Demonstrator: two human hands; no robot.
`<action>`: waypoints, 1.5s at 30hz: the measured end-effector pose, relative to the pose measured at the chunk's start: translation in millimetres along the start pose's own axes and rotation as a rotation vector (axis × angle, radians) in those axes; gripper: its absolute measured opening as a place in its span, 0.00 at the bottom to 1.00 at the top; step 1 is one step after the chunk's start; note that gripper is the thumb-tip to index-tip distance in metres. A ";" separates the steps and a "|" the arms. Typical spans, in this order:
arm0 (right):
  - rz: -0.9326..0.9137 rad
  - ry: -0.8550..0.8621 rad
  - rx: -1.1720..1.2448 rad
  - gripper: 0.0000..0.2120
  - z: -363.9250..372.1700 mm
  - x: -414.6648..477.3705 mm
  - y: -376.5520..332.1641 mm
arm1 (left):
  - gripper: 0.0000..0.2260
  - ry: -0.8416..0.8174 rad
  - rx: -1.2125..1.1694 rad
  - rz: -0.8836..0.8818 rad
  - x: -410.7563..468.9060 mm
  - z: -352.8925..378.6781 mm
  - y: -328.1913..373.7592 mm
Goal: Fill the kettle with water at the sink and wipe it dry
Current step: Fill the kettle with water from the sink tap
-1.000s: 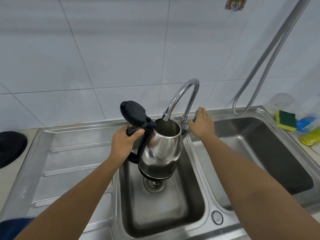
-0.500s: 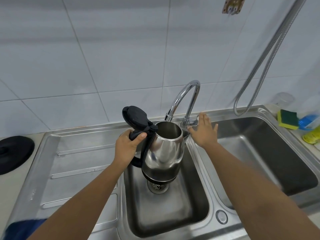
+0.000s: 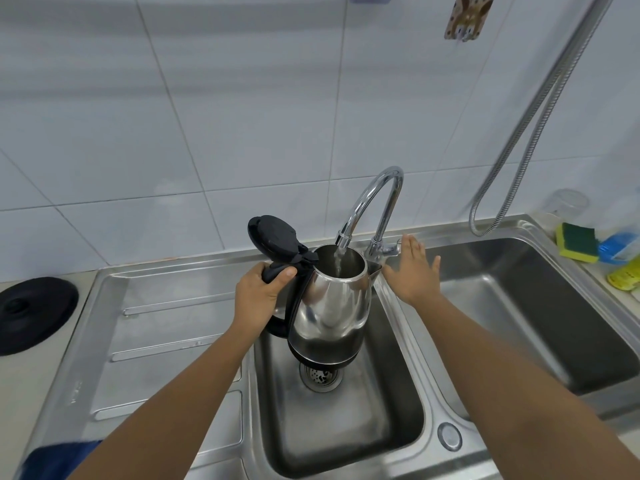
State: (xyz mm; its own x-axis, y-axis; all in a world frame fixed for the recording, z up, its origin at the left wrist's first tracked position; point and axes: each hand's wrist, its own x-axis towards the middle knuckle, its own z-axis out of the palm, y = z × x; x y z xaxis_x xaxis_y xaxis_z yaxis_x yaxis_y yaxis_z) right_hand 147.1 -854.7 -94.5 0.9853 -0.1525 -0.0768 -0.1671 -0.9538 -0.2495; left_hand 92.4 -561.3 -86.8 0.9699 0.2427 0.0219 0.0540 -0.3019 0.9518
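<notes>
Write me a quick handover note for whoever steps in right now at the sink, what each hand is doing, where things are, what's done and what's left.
Left hand: closed on the kettle handle, holding it over the small sink basin, lid flipped open.
Right hand: open, empty, beside the tap lever.
Tap spout sits over the kettle mouth; a stream of water runs into it.
Done: kettle positioned, water on.
Left: finish filling (level not visible), shut the tap, close the lid, wipe the kettle dry. A dark blue cloth-like thing lies at the drainboard's near-left corner.

Steel sink unit (image 3: 166, 327); sponge (image 3: 576, 242) on rim
</notes>
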 end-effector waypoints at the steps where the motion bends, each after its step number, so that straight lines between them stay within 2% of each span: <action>1: 0.001 -0.003 0.000 0.38 0.6 -1.0 0.3 | 0.11 0.001 0.002 -0.001 0.3 -0.2 0.5; 8: 0.000 -0.021 -0.015 0.39 0.4 -2.7 2.5 | 0.15 -0.007 0.006 -0.016 0.0 -2.5 2.2; 11: 0.020 -0.001 0.067 0.37 -0.8 -5.1 0.0 | 0.14 0.003 0.008 -0.020 -0.5 -3.7 1.9; 16: 0.157 0.093 0.671 0.33 10.5 -37.6 -22.2 | 0.16 0.029 -0.011 -0.043 0.2 -6.2 1.1; 20: 0.187 0.043 1.068 0.30 16.3 -78.3 -46.7 | 0.16 0.040 -0.005 -0.055 0.1 -8.4 1.2; 23: 0.103 -0.093 1.286 0.30 16.2 -104.5 -61.0 | 0.16 0.040 -0.010 -0.060 -1.5 -9.5 3.8; 25: 0.065 -0.167 1.287 0.33 13.3 -116.0 -66.9 | 0.16 0.035 -0.021 -0.054 -3.3 -10.9 6.8; 28: 0.036 -0.166 1.308 0.32 6.1 -122.6 -73.4 | 0.17 0.027 -0.013 -0.038 -5.3 -13.3 12.3; 35: 0.096 -0.151 1.279 0.21 3.3 -129.4 -79.6 | 0.21 -0.020 -0.011 0.000 -5.7 -21.7 15.5; 41: 0.120 -0.153 1.307 0.16 11.4 -135.1 -80.8 | 0.18 -0.053 0.016 0.014 -8.2 -24.5 15.9; 45: 0.145 -0.156 1.294 0.20 13.1 -130.9 -77.9 | 0.20 -0.050 0.035 -0.005 -11.7 -24.3 16.1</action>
State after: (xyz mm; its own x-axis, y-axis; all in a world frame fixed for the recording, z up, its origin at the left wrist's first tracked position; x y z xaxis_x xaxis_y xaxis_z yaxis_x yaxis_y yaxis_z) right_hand 30.6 -757.1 -77.6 0.9558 -0.1176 -0.2696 -0.2692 0.0191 -0.9629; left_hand 76.2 -546.6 -64.3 0.9801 0.1984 0.0011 0.0663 -0.3329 0.9406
